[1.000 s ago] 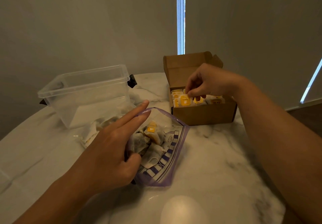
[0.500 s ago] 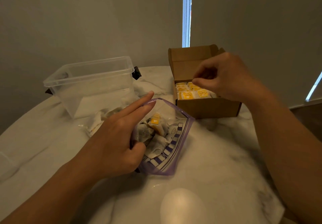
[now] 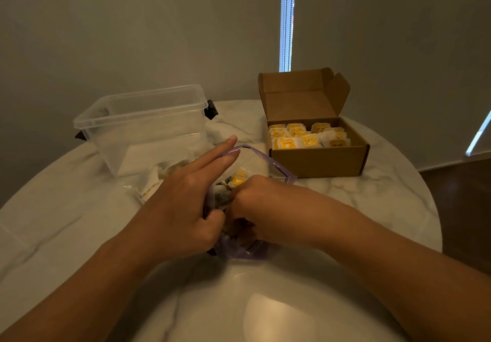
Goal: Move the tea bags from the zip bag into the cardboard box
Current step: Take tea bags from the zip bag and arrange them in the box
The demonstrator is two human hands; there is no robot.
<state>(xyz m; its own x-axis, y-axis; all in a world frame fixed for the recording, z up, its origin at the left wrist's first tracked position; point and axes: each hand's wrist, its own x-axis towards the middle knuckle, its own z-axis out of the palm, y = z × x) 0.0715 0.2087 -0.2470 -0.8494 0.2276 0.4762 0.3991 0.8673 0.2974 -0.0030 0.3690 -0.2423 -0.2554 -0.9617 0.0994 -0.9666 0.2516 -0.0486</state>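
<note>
A clear zip bag with a purple rim lies open on the marble table, holding tea bags with yellow tags. My left hand pinches the bag's near left edge, two fingers stretched along the rim. My right hand is inside the bag's mouth, its fingers curled down among the tea bags; whether they grip one is hidden. The brown cardboard box stands open behind and to the right, with several yellow-tagged tea bags in rows inside.
A clear plastic tub with black clips stands at the back left, with another clear packet lying in front of it. The round marble table ends at the right, with dark floor beyond. A wall is close behind.
My right hand left the cardboard box, came back toward me and went down into the zip bag. My left hand kept its hold on the bag's edge.
</note>
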